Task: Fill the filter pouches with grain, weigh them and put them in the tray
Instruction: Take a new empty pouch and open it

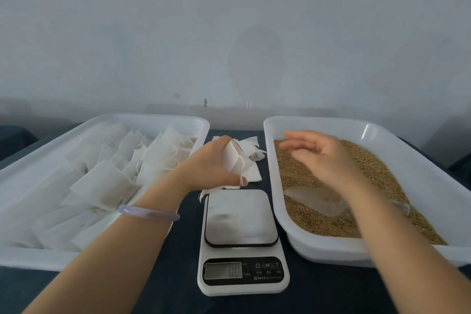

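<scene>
My left hand (212, 164) clasps an empty filter pouch (233, 157) just beyond the scale (240, 216), close to the grain (377, 168) for filling. My right hand (316, 153) hovers loose-fingered over that grain, holding nothing, near the clear scoop (318, 201). Filled pouches (102, 181) lie in the left tray (163, 118).

A plain, pale grey-white painted wall (229, 20) fills the upper half in soft, even light, with small dark marks (177, 95) low down. Below it stands a dark blue cloth-covered table (178, 298).
</scene>
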`<state>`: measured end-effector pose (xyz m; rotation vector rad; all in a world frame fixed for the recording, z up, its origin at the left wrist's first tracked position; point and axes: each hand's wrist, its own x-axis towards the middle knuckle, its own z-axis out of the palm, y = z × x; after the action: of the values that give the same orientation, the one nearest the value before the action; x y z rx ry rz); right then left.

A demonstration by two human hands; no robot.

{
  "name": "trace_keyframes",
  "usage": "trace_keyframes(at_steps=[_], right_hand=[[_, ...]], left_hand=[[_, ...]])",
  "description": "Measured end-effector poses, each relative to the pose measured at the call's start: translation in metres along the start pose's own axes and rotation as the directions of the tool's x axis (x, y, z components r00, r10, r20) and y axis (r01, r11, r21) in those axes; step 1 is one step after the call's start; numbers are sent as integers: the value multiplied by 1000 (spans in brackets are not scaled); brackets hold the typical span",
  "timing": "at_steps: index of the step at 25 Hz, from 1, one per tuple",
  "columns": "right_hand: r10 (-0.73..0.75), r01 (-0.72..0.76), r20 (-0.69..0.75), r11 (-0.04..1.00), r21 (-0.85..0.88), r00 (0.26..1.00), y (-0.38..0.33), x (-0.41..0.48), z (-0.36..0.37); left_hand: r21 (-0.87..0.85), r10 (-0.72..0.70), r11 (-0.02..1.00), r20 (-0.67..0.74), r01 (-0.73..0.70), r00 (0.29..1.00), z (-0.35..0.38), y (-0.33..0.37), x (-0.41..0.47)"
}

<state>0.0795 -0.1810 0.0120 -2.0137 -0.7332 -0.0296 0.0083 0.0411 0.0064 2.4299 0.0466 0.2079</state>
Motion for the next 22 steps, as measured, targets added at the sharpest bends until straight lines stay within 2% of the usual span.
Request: trace_keyframes(at_steps=[2, 4, 6, 7, 11, 15, 19, 20, 22], right_hand=[[197, -167, 66, 935, -314, 978, 29, -5, -44], [461, -302, 129, 742, -598, 878, 55, -21, -82], [590, -329, 161, 633, -701, 791, 72, -35, -99], [591, -315, 171, 626, -713, 789, 76, -38, -100], [474, -244, 159, 678, -694, 866, 82, -35, -92], [426, -132, 249, 687, -714, 870, 86, -32, -85], [318, -153, 70, 625, -766, 945, 89, -32, -91], [292, -147, 52, 617, -773, 955, 89, -31, -91], [265, -94, 110, 653, -752, 958, 87, -30, -86]], left_hand=[[-63, -2, 998, -7, 1, 1000, 0, 1, 1], [-105, 4, 994, -18, -6, 1000, 1, 2, 2], [-163, 5, 987, -36, -11, 999, 3, 3, 5], [-197, 2, 980, -42, -10, 999, 4, 4, 5], [-305, -30, 952, -26, 20, 999, 5, 1, 3], [-360, -41, 933, -58, 17, 997, 4, 2, 3], [-353, -85, 934, -70, 56, 994, 5, 1, 3], [-346, -103, 936, -71, 72, 992, 6, -1, 4], [-345, -118, 935, -66, 88, 991, 6, -3, 5]])
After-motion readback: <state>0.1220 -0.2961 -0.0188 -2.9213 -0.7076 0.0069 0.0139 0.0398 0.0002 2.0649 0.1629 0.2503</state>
